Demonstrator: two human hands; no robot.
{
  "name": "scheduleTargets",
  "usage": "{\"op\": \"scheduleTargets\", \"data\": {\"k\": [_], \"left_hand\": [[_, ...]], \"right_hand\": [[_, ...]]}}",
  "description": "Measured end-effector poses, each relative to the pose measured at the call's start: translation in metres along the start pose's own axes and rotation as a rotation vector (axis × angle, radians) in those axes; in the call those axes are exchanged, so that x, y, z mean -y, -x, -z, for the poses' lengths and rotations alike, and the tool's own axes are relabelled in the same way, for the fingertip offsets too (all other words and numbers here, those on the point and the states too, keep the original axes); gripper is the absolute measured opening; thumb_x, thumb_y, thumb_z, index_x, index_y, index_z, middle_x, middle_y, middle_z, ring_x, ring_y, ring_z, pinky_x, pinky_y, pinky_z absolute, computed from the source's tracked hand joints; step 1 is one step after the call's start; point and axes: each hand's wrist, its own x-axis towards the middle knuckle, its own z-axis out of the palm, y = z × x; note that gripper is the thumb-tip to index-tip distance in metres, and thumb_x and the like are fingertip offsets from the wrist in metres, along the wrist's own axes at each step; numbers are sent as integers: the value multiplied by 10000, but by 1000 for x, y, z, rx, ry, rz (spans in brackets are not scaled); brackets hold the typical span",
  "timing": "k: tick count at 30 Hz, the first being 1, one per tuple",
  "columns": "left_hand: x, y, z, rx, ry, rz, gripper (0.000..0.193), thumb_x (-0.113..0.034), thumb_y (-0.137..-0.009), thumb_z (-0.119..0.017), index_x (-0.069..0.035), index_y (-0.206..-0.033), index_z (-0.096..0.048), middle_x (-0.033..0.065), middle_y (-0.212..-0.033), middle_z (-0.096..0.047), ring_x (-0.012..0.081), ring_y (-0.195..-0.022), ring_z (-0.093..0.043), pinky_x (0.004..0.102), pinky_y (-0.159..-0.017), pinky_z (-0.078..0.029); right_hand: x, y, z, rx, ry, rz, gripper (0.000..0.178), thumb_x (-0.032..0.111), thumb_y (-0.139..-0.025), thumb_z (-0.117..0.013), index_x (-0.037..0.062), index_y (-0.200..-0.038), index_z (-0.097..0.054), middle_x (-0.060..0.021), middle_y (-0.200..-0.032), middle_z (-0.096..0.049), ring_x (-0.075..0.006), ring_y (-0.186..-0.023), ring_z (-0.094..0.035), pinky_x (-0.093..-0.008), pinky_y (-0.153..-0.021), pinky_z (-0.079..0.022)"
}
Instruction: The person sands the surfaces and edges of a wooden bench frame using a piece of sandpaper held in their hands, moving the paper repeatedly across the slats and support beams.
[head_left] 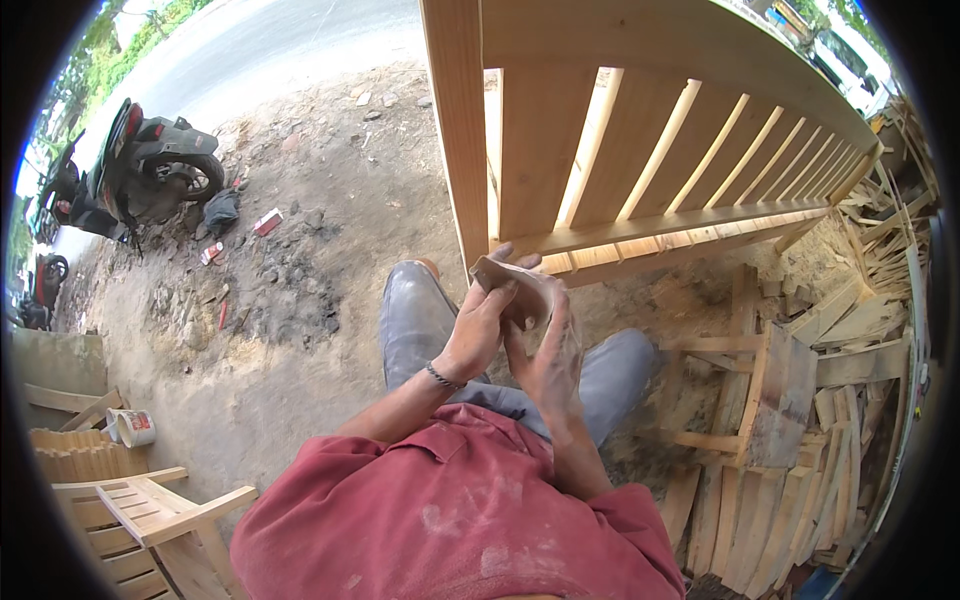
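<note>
A brownish sheet that looks like sandpaper [534,284] is bent between my two hands, in front of my knees. My left hand [473,335] pinches its left end, thumb pressed on the darker face. On the other side, my right hand [552,352] grips the curled part, its fingers running up along the sheet. Some fingertips are hidden behind it. Just beyond both hands stands a pale slatted wooden bench [640,45], its upright post [458,130] closest to the sheet.
Scrap boards [760,520] and a small wooden frame [752,395] lie at my right. A slatted wooden chair [150,510] and a white bucket [136,428] stand at lower left. Farther left, a motorbike [165,165] is parked on dirt ground beside a road [300,40].
</note>
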Motion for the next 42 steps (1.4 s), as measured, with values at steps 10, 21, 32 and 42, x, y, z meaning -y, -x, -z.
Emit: {"op": "scheduleTargets", "data": {"k": [10,21,32,42], "left_hand": [[24,-2,27,-13,-78,220,678,-115,-1023,-403,-147,-1607,-59,115,-1479,-413,211,-1317,-454,337,-1062,-425],[17,-10,39,61,-235,104,471,-218,-1069,-486,-67,-1497,-360,92,-1371,-543,185,-1180,-601,371,-969,-534],[30,-11,70,201,255,146,401,-259,-1068,-490,-93,-1432,-458,42,-1311,-592,174,-1196,-587,404,-1034,-478],[-21,-7,47,6,-1071,-205,193,-120,-1007,-568,-13,-1129,-673,108,-1027,-737,157,-902,-703,302,-770,-546]], "right_hand": [[-17,18,-11,176,61,113,681,74,-849,-709,31,-1461,-412,-198,-1269,-584,-422,-1153,-568,-515,-935,-486],[-40,17,-9,80,-470,-356,558,197,-964,-646,-55,-1417,-438,-273,-1303,-589,-363,-1084,-672,-422,-865,-544],[-23,12,-14,44,-209,-3,625,197,-805,-809,30,-1348,-549,-211,-1084,-630,-371,-887,-665,-446,-722,-555],[-38,1,-28,-31,111,56,437,90,-878,-665,71,-1310,-603,-224,-918,-587,-389,-761,-647,-467,-626,-537]]}}
